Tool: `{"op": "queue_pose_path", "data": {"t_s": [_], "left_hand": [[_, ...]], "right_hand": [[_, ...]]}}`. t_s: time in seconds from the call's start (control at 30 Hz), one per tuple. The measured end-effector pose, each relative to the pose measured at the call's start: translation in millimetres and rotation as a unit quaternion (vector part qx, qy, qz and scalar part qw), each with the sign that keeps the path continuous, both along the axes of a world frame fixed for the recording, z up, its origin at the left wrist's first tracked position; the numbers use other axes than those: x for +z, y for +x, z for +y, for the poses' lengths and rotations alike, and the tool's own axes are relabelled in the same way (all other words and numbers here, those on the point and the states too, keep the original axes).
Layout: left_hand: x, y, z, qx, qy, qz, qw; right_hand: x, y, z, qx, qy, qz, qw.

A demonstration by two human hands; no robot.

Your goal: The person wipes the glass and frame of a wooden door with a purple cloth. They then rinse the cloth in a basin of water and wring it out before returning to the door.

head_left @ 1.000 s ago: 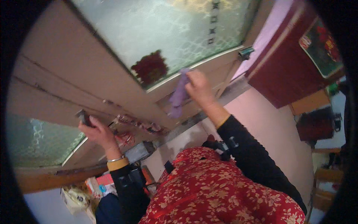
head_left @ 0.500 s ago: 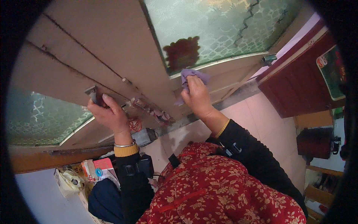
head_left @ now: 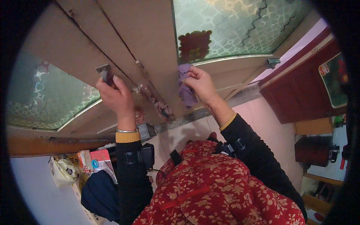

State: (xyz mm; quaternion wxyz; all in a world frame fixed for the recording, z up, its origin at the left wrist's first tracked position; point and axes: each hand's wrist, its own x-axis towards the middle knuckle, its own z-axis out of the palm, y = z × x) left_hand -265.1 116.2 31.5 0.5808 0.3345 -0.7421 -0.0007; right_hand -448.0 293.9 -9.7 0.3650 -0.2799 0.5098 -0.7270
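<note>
My left hand [head_left: 119,99] is closed around a small scraper-like tool with a flat grey metal head [head_left: 102,69], held up close to the brown door [head_left: 135,26]. Its handle is mostly hidden by my fingers. A crumpled purple cloth [head_left: 188,95] hangs from my right hand [head_left: 204,87], pinched between thumb and fingers. That cloth is just below the lower corner of the frosted, patterned glass pane [head_left: 232,30]. A dark red scalloped patch [head_left: 195,45] shows on the glass above it. Between my hands, a patterned strip [head_left: 155,100] runs along the door's seam.
Another glass pane [head_left: 47,93] is at the left. Bags, boxes and dark blue fabric [head_left: 99,195] lie at the lower left. On the right are a dark red door panel [head_left: 300,82] and a dark box [head_left: 313,150] by shelves. Pale floor tiles [head_left: 258,112] show below.
The purple cloth has come down off the pane's corner and hangs more openly from my right hand. My left hand is a little higher with the scraper-like tool. The view has shifted.
</note>
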Motion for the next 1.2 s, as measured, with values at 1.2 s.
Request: {"op": "queue_pose_path", "data": {"t_s": [1.2], "left_hand": [[-7, 0, -7, 0.006, -0.04, 0.012, 0.999]], "right_hand": [[-5, -6, 61, 0.081, -0.068, -0.263, 0.959]]}}
